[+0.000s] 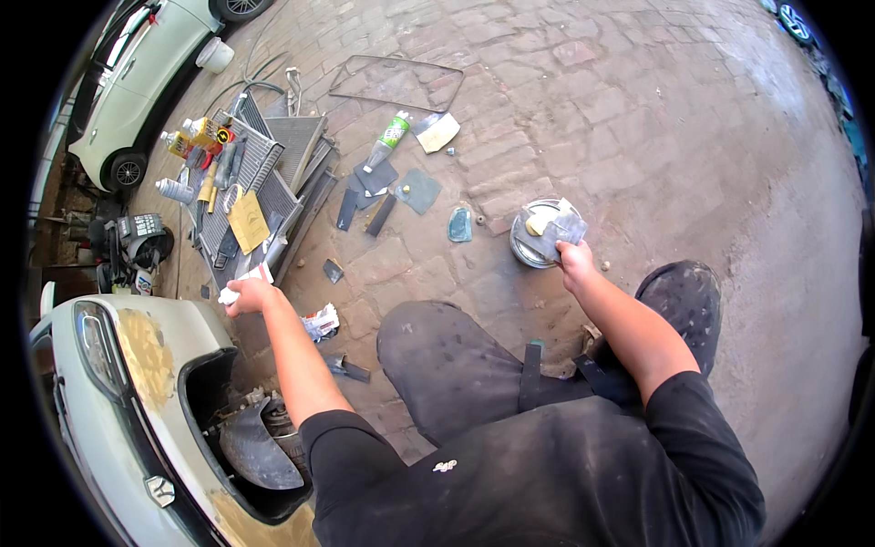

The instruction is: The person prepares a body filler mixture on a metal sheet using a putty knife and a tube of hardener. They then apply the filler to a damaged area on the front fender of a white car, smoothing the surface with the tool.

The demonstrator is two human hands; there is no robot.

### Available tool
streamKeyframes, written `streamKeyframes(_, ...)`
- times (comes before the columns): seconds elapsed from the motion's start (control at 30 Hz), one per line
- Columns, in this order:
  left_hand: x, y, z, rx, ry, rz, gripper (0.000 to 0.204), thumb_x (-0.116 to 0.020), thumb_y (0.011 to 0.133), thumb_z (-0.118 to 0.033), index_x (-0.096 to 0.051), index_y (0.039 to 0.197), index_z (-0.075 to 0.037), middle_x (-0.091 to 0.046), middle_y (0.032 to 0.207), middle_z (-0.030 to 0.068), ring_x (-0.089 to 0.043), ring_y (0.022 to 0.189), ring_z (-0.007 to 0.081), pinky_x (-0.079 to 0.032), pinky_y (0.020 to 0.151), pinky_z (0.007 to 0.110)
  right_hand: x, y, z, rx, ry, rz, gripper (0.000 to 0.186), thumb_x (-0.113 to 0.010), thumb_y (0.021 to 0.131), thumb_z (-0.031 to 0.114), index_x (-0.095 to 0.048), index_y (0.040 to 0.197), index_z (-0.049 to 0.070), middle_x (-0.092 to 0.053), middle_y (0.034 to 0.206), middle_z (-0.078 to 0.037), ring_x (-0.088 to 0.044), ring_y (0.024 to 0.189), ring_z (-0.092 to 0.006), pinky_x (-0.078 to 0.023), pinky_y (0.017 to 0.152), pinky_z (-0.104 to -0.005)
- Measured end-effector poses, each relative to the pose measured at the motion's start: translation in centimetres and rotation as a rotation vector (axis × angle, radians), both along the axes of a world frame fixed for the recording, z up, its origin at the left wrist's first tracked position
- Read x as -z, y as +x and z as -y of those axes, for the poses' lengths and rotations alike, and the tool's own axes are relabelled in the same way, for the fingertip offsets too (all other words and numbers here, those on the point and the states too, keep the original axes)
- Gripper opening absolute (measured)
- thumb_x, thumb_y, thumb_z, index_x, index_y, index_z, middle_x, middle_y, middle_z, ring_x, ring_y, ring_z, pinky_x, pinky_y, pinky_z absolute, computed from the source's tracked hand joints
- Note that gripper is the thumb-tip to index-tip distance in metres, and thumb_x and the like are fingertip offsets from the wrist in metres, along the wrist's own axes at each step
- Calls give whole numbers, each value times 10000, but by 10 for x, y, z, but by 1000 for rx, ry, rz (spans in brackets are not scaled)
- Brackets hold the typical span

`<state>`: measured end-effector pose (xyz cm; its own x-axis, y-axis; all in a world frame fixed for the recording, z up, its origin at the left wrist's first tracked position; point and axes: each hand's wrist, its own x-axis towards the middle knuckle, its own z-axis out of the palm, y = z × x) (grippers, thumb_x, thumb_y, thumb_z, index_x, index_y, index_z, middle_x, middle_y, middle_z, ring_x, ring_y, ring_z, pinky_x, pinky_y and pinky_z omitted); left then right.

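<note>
My left hand (pixel 248 297) is closed on a white tube with red markings (pixel 256 274), out at the left beside a pile of metal radiators (pixel 284 132). My right hand (pixel 575 263) grips a flat grey plate (pixel 562 235) that carries a lump of cream putty (pixel 538 221), over a round metal tin (pixel 526 251); whether the plate rests on the tin I cannot tell. Dark scraper pieces (pixel 378 216), a small blue-grey piece (pixel 460 223) and a crumpled packet (pixel 321 323) lie on the paving between my hands.
A car body (pixel 137 363) with tan filler patches and an open front corner is close at my left. A pale car (pixel 128 100) stands behind, near a white bucket (pixel 215 55) and dark machinery (pixel 138 242). A plastic bottle (pixel 387 141), yellow containers and a wire frame lie on the paving.
</note>
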<state>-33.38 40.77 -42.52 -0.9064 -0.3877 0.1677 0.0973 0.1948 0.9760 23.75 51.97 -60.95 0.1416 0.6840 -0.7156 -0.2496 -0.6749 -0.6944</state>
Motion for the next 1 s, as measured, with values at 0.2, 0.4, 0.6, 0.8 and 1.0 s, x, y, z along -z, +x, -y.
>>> streamKeyframes(0.2, -44, 112, -40, 521, 280, -149, 463, -544, 1022, -227, -358, 1378, 3, -503, 1318, 198, -612, 1107, 292, -574, 839, 407, 65, 16, 16, -102, -60, 469, 494, -693, 893, 179, -466, 1301, 19, -627, 1171, -149, -626, 1079, -257, -530, 875, -445)
streamKeyframes(0.4, -15, 266, -97, 1549, 63, 155, 395, -518, 1066, -229, -457, 1385, -5, -619, 1148, 49, -589, 967, 97, -496, 832, 264, -4, -23, 32, -226, 223, 1181, 666, -720, 877, 324, -420, 1352, -32, -502, 1334, -257, -465, 1282, -377, -414, 1041, -459)
streamKeyframes(0.6, 49, 378, -122, 1963, -190, 434, 374, -501, 1075, -261, -532, 1340, 1, -647, 1041, 15, -579, 879, 59, -488, 764, 224, -60, -80, 34, -183, 622, 110, 406, -508, 1031, 334, -523, 1206, -33, -593, 1081, -221, -604, 964, -360, -480, 870, -407)
streamKeyframes(0.8, 66, 364, -130, 1715, -237, 287, 370, -507, 1070, -250, -525, 1308, 33, -672, 1042, 52, -601, 882, 80, -511, 773, 262, -89, -79, 14, -413, 689, 85, 365, -509, 1034, 322, -603, 929, -15, -619, 853, -168, -595, 783, -300, -475, 740, -399)
streamKeyframes(1.0, 38, 363, -131, 1587, 81, 384, 362, -534, 1056, -257, -527, 1301, 9, -674, 1011, 53, -612, 827, 89, -514, 728, 257, -107, -91, 12, -434, 724, -19, 261, -573, 1009, 230, -630, 916, -7, -627, 751, -103, -571, 674, -179, -467, 640, -345)
